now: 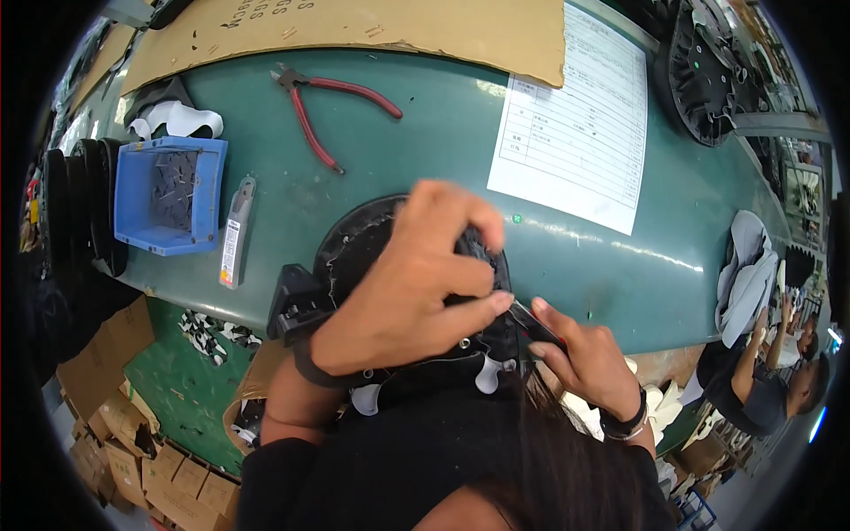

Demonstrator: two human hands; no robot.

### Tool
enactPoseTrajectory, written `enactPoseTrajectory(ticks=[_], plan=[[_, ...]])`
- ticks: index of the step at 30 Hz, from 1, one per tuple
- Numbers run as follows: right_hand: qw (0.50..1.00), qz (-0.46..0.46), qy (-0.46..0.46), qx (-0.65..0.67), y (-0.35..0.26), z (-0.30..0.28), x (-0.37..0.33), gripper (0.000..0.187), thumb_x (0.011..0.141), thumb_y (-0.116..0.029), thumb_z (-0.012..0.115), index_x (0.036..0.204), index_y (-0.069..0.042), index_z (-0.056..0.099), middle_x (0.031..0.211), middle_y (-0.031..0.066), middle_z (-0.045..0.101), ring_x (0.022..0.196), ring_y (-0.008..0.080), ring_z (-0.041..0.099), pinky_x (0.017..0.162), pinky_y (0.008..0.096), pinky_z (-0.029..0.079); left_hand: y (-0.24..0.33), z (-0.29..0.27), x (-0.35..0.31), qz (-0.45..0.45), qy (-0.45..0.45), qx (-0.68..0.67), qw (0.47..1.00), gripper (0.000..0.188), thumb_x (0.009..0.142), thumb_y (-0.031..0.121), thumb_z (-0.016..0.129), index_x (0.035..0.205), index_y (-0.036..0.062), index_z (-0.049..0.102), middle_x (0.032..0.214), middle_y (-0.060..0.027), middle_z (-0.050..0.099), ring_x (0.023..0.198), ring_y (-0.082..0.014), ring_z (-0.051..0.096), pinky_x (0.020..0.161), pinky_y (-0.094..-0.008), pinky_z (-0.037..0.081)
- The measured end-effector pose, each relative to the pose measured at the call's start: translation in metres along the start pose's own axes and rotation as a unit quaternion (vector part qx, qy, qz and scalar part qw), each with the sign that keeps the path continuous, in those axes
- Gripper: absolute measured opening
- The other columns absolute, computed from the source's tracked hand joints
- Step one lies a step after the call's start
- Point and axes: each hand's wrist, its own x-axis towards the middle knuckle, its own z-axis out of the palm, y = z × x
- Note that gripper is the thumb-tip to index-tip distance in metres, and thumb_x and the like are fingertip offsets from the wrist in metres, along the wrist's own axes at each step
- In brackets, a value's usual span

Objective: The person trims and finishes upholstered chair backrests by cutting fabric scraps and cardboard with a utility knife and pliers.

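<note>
Your left hand (416, 292) presses down on the round black part (354, 248), fingers wrapped over it; your right hand (589, 358) pinches a thin dark tool (531, 323) at its edge.

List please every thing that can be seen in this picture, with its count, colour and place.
round black plastic part: one, black, table front, under the left hand
small black tool: one, black, in the right hand
red-handled pliers: one, red, table top middle
blue plastic bin: one, blue, table left
grey utility knife: one, grey, right of the bin
printed paper sheet: one, white, table right
brown cardboard sheet: one, brown, far edge
green table: one, green
left hand: one, pressing on the part
right hand: one, gripping the tool
</note>
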Motion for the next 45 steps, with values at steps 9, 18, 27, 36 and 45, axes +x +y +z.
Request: enactPoseTrajectory(ticks=[9,18,27,36,45], plan=[[0.987,-0.004,-0.043,-0.158,-0.005,-0.020,-0.007,0.052,0.087,-0.028,0.065,0.136,-0.024,0.049,0.063,0.0064,0.052,0.051,0.0301,0.054,0.046,0.0403,0.040,0.018,0.001,-0.001,-0.047,-0.071,0.044,0.995,0.018,0.082,0.017,0.067,0.072,0.0044,0.059,0.078,-0.0085,0.059,0.071,-0.0232,0.058,0.063,-0.0331,0.046],[0.974,-0.013,-0.054,-0.220,-0.006,-0.024,-0.001,0.053,0.088,-0.029,0.064,0.137,-0.026,0.047,0.061,0.0078,0.051,0.049,0.0297,0.053,0.045,0.0403,0.040,-0.005,0.025,0.001,0.007,-0.049,0.098,0.994,0.028,0.071,0.015,0.072,0.054,0.0067,0.051,0.063,-0.0015,0.045,0.070,-0.0191,0.044,0.063,-0.0335,0.034],[0.976,0.074,0.141,-0.152,-0.010,0.028,-0.024,0.055,0.083,-0.023,0.070,0.135,-0.020,0.051,0.065,0.0094,0.053,0.051,0.0307,0.056,0.047,0.0417,0.041,-0.004,-0.003,0.008,-0.178,0.090,-0.506,0.839,0.025,0.075,0.001,0.063,0.055,0.0070,0.049,0.065,-0.0002,0.047,0.075,-0.0166,0.050,0.070,-0.0276,0.041],[0.975,0.001,0.154,-0.162,0.004,0.005,0.020,0.051,0.085,-0.021,0.068,0.133,-0.018,0.052,0.066,0.0101,0.056,0.054,0.0316,0.057,0.048,0.0412,0.042,-0.007,0.035,0.016,0.000,-0.016,0.268,0.963,0.026,0.077,0.026,0.069,0.062,0.0073,0.058,0.064,-0.0034,0.054,0.069,-0.0213,0.049,0.067,-0.0355,0.034],[0.981,0.052,0.174,0.071,-0.010,0.036,0.028,0.047,0.090,-0.019,0.065,0.131,-0.005,0.049,0.103,0.0197,0.067,0.083,0.0403,0.064,0.069,0.0431,0.051,-0.002,0.003,0.035,-0.248,0.060,-0.421,0.871,0.031,0.082,0.019,0.059,0.058,0.0048,0.044,0.068,0.0028,0.042,0.066,-0.0074,0.038,0.060,-0.0261,0.028]])
